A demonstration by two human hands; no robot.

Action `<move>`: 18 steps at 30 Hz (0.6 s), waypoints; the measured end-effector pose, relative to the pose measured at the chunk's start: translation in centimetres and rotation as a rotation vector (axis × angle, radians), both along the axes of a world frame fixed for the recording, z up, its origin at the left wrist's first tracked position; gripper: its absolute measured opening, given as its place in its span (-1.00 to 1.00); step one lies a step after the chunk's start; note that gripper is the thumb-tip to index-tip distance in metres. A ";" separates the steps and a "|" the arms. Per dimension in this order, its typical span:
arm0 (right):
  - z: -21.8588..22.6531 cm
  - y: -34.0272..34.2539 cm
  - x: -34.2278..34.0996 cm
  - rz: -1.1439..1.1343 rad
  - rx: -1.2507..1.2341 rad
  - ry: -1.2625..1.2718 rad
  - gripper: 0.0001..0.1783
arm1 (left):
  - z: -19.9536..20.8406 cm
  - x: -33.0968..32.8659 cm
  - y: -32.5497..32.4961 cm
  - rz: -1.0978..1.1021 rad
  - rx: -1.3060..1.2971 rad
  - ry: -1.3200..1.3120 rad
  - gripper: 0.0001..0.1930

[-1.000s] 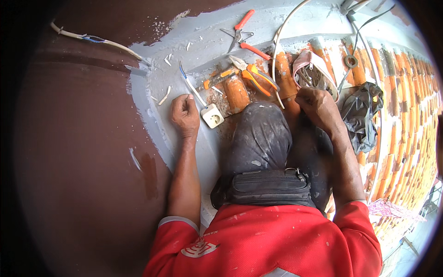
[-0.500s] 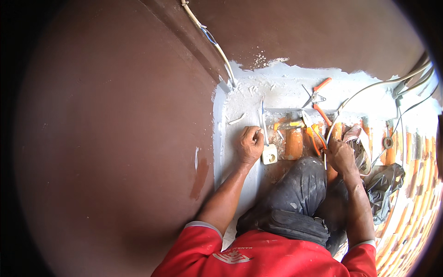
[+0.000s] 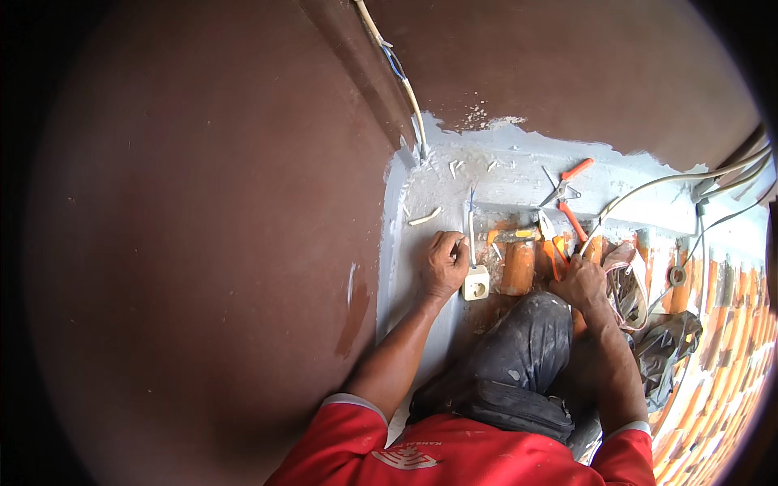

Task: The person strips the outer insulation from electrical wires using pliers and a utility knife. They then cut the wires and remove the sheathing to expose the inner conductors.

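My left hand (image 3: 446, 264) is closed, thumb and fingers curled together beside a short white cable (image 3: 472, 235). Whatever it may pinch is hidden. Bare blue wire shows at the cable's top, and its lower end meets a white socket (image 3: 476, 283) just right of the hand. My right hand (image 3: 585, 283) is bent over the lower handles of orange-handled pliers (image 3: 553, 243), fingers curled downward. A long white cable (image 3: 628, 196) runs down to its knuckles. I cannot tell whether the hand grips the cable or the pliers. A yellow-and-dark-handled tool (image 3: 510, 236) lies between the hands.
Red-handled cutters (image 3: 567, 193) lie on the grey ledge (image 3: 519, 174), near cable scraps (image 3: 425, 217). Another cable (image 3: 413, 105) hangs down the brown wall (image 3: 211, 202). On the right are a pale strap or bag (image 3: 640, 275), a black plastic bag (image 3: 669, 348) and roof tiles (image 3: 729, 348).
My right hand has moved left toward the pliers' handles, covering the cable end that showed beside it. My left hand stays closed by the socket. The whole view has shifted slightly.
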State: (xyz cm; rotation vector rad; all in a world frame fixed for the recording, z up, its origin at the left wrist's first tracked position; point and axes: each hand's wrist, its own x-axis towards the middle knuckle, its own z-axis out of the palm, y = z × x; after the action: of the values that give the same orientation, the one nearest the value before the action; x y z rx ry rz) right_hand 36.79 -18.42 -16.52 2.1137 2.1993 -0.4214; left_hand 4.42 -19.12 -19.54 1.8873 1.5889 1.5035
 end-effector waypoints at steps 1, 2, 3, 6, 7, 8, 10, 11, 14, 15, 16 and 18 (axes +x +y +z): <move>0.4 0.1 -0.1 0.004 -0.015 0.012 -0.39 | -0.1 0.0 0.0 0.003 0.000 0.007 -0.94; 0.9 0.2 -0.1 0.007 -0.031 0.023 -0.41 | -0.1 0.1 0.0 0.005 0.000 0.013 -0.94; 1.1 0.2 0.1 0.051 -0.015 0.053 -0.43 | 0.0 -0.1 0.0 0.003 0.004 0.028 -0.94; 0.4 0.4 2.5 0.131 -0.018 0.204 -0.50 | 0.1 -0.2 -0.2 0.012 -0.043 -0.031 -0.95; -0.2 0.5 3.8 0.120 -0.048 0.301 -0.51 | 0.0 -0.2 0.0 0.016 -0.046 -0.075 -0.94; -1.1 0.7 4.6 0.110 -0.079 0.398 -0.53 | 0.0 -0.3 0.2 0.020 -0.050 -0.120 -0.94; 3.4 -0.5 4.6 0.004 -0.265 0.956 -0.42 | -0.5 -2.0 0.9 0.058 -0.053 -0.186 -0.89; 4.1 -0.8 4.7 -0.015 -0.274 1.111 -0.33 | 0.4 -2.2 1.7 0.080 -0.016 -0.137 -0.90; 6.8 -1.4 3.0 -0.100 -0.339 1.599 -0.14 | 3.2 -2.3 3.0 0.110 0.039 -0.027 -0.92; 8.5 -1.5 1.3 -0.153 -0.376 1.778 -0.13 | 3.1 -2.9 3.1 0.107 0.047 -0.004 -0.92; 9.9 -0.8 0.1 -0.049 -0.398 1.737 -0.05 | 2.6 -3.7 3.3 0.106 0.057 0.019 -0.92; 10.3 -0.1 -3.0 -0.103 -0.390 1.683 -0.15 | 1.9 -4.1 3.8 0.097 0.074 0.100 -0.92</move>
State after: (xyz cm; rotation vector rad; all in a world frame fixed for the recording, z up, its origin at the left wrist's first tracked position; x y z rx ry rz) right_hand 33.75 -18.54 -6.17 1.5977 1.8594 -3.1072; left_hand 0.27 -15.35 -17.67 1.9801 1.7137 1.5499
